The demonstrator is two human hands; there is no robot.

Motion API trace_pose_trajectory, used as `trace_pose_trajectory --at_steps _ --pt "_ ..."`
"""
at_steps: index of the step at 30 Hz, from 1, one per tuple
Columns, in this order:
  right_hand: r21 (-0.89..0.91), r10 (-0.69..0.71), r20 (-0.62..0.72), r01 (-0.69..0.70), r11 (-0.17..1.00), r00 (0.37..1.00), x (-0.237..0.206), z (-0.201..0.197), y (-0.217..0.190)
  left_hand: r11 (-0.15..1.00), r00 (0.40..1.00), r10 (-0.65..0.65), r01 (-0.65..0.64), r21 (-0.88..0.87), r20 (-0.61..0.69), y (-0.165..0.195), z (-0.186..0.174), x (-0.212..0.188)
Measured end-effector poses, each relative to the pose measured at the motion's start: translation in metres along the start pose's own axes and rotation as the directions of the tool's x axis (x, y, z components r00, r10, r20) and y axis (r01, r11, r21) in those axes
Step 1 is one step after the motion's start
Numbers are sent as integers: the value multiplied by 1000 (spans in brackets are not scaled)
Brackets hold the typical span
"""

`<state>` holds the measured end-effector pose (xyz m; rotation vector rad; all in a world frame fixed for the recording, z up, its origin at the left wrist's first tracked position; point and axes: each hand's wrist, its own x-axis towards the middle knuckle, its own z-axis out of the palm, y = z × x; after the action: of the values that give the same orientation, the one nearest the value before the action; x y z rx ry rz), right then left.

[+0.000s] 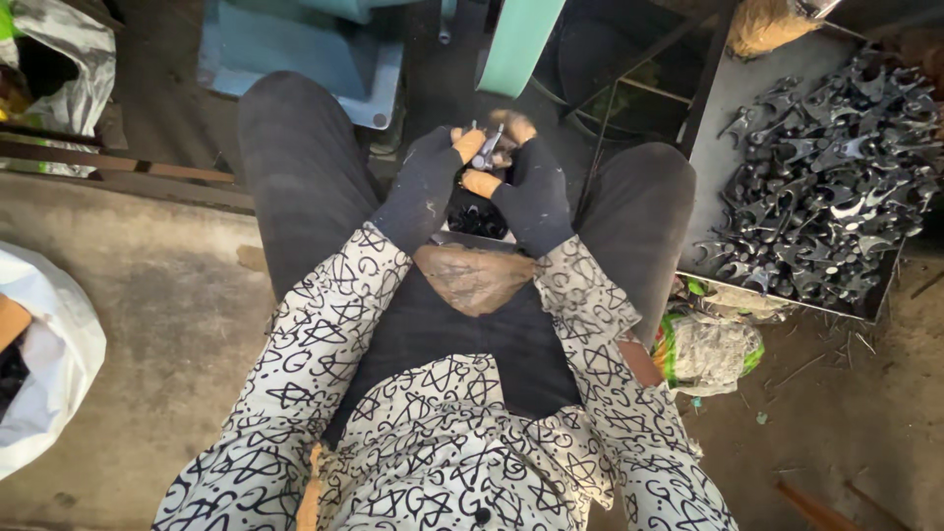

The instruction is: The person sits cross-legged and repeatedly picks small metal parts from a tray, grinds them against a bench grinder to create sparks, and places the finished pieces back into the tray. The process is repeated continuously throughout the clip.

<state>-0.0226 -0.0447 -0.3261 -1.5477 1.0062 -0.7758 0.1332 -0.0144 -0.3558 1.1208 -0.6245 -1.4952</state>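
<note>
Metal part (488, 147) pinched between two gloved hands above the lap.
Gripped by left hand (425, 187) and right hand (531, 192) together at bare fingertips; heaped tray (718, 128) of similar parts at right.

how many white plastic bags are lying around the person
2. One white bag lies on the floor at the left edge; another white bag sits at the top left corner. Both run past the frame, so more may be hidden.
</note>
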Motion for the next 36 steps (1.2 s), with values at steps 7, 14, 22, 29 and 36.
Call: trace_pose_trajectory --at_steps 7,14,22,29,36 --pt "303 52 59 -67 951 997 -2 0 12 825 910 -298 397 -402 287 1 -13 -2" --pt "406 98 113 -136 904 989 8 7 25 776 900 -292 421 -469 323 -13 -20 0" --pt "811 239 221 -315 493 945 36 7 63 763 930 -290 367 -531 226 -32 -17 31" --pt "851 149 474 -495 178 868 59 5 84 610 958 116 -278 742 264 -32 -18 48" --pt "668 308 170 -339 662 936 37 5 42 857 938 -341 336 -390 58 -22 -14 44"
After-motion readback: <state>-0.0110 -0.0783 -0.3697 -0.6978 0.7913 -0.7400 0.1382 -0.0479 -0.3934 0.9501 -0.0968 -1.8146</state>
